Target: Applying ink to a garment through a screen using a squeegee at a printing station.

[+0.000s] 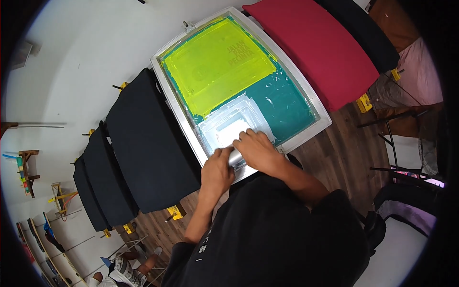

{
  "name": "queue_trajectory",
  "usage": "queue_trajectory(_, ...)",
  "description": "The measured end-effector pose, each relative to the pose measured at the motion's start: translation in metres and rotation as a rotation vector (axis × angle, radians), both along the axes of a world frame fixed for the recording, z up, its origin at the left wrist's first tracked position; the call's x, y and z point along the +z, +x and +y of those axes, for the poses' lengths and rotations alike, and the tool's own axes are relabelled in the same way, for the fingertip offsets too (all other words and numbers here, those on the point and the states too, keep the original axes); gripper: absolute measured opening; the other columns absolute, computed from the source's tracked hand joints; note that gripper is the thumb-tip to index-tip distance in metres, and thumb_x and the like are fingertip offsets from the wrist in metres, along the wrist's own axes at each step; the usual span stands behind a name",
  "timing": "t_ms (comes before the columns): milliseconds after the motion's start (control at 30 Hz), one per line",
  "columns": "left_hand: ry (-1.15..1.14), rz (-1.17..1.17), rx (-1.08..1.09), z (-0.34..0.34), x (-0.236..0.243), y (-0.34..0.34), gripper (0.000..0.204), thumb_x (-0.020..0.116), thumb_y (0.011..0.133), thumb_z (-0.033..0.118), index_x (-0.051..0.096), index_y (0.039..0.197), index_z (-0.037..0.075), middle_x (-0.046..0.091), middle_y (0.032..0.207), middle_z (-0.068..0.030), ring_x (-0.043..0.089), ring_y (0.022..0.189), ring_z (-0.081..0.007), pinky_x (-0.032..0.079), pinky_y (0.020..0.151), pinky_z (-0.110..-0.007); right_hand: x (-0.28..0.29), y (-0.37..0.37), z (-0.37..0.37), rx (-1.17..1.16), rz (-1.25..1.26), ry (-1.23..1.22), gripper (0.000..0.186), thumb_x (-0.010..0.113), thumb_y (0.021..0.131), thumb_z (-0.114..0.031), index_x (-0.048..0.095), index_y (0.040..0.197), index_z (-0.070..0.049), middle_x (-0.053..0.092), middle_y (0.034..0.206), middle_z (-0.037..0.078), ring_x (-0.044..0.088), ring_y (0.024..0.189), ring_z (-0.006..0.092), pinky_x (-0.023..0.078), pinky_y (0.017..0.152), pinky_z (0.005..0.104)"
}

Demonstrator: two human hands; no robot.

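A silver squeegee (234,157) is gripped between my two hands at the near end of a screen-printing frame (313,101). My left hand (218,173) wraps round its left end. Over its right end, my right hand (258,149) closes with bent fingers. The squeegee's lower edge is hidden by my hands. Just beyond it, white ink (234,125) lies over part of the teal mesh (289,107). A large block of yellow-green ink (205,64) covers the far part, with faint lettering showing through.
Left of the frame stand several black cloth-covered boards (143,148). A red cloth-covered board (315,52) and a black board (366,33) lie to the right. Yellow clamps (175,212) stick out from the boards' ends. Another person (129,271) is at the lower left, near wall racks (36,239).
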State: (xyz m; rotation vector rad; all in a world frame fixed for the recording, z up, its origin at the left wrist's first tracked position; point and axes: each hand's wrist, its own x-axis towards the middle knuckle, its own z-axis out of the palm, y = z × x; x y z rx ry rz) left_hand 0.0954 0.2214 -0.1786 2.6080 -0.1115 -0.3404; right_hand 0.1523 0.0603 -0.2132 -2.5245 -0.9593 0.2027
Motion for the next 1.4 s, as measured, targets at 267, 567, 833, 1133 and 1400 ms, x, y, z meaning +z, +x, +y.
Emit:
queue_trajectory(267, 0.021, -0.171, 0.002, 0.011, -0.034, 0.007, 0.057, 0.059, 0.069, -0.008, 0.053, 0.124, 0.003, 0.058, 0.111, -0.0218, 0.058, 0.098, -0.0415, 0.049, 0.085, -0.048, -0.017, 0.009, 0.017, -0.036, -0.064, -0.025, 0.035, 0.062, 0.075, -0.001, 0.064, 0.109, -0.005, 0.058, 0.107, 0.013, 0.055, 0.106, 0.0295, 0.049, 0.078, 0.0408)
queue_trajectory(567, -0.067, 0.023, 0.015, -0.007, -0.002, -0.02, 0.054, 0.064, 0.069, -0.004, 0.058, 0.122, 0.005, 0.061, 0.106, -0.0183, 0.062, 0.092, -0.0396, 0.051, 0.083, -0.045, 0.015, -0.017, -0.007, 0.049, 0.126, -0.162, 0.027, 0.06, 0.079, -0.005, 0.066, 0.105, -0.005, 0.059, 0.104, 0.013, 0.055, 0.106, 0.0294, 0.045, 0.088, 0.0447)
queue_trajectory(833, -0.065, -0.172, 0.038, 0.007, -0.022, 0.034, 0.053, 0.058, 0.068, -0.007, 0.059, 0.12, 0.004, 0.06, 0.106, -0.0212, 0.06, 0.096, -0.0426, 0.05, 0.084, -0.047, -0.005, 0.031, 0.017, -0.062, -0.003, -0.121, 0.031, 0.062, 0.075, 0.001, 0.066, 0.105, -0.007, 0.061, 0.101, 0.01, 0.056, 0.102, 0.0291, 0.043, 0.08, 0.0435)
queue_trajectory(1133, 0.048, -0.09, -0.038, -0.017, -0.026, -0.026, 0.069, 0.076, 0.06, 0.001, 0.054, 0.125, 0.003, 0.058, 0.113, -0.0186, 0.06, 0.098, -0.0365, 0.05, 0.085, -0.044, 0.0, -0.031, -0.014, -0.031, 0.064, -0.059, 0.042, 0.063, 0.072, 0.0, 0.063, 0.114, -0.005, 0.056, 0.112, 0.012, 0.051, 0.11, 0.03, 0.043, 0.086, 0.0452)
queue_trajectory(1400, 0.089, -0.045, 0.075, -0.005, -0.006, 0.017, 0.045, 0.061, 0.07, -0.005, 0.062, 0.114, 0.003, 0.064, 0.1, -0.0197, 0.065, 0.086, -0.0414, 0.054, 0.076, -0.047, 0.013, 0.018, 0.009, 0.022, 0.071, -0.114, 0.034, 0.068, 0.07, -0.001, 0.066, 0.103, -0.007, 0.061, 0.102, 0.011, 0.055, 0.105, 0.0304, 0.043, 0.086, 0.0469)
